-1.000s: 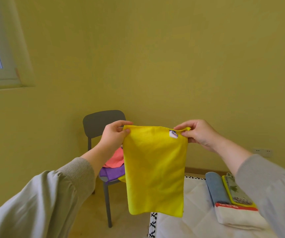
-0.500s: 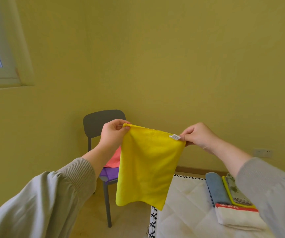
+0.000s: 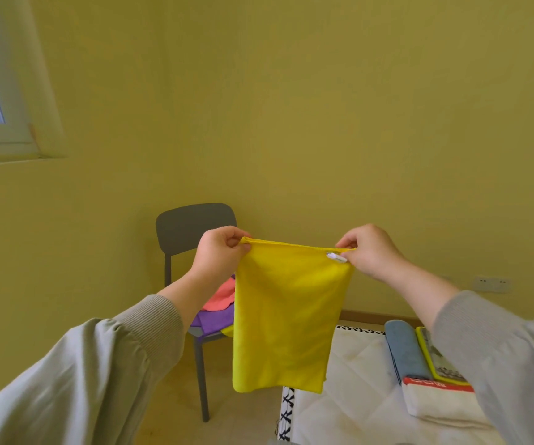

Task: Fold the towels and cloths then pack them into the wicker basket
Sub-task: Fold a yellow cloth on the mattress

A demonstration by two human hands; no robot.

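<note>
Two hands (image 3: pixel 219 256) (image 3: pixel 370 252), yellow cloth (image 3: pixel 286 316) hanging below

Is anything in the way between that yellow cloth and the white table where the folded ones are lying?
Nothing visible. The left hand and right hand pinch the cloth by its top corners, so it hangs free by the table left edge; the folded stack lies further right. The basket is not in view.

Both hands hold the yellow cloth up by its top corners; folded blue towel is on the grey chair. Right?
No. Head view: left hand and right hand do pinch the yellow cloth by its top corners, but the folded blue towel lies on the white quilted surface at right, not on the grey chair.
</note>
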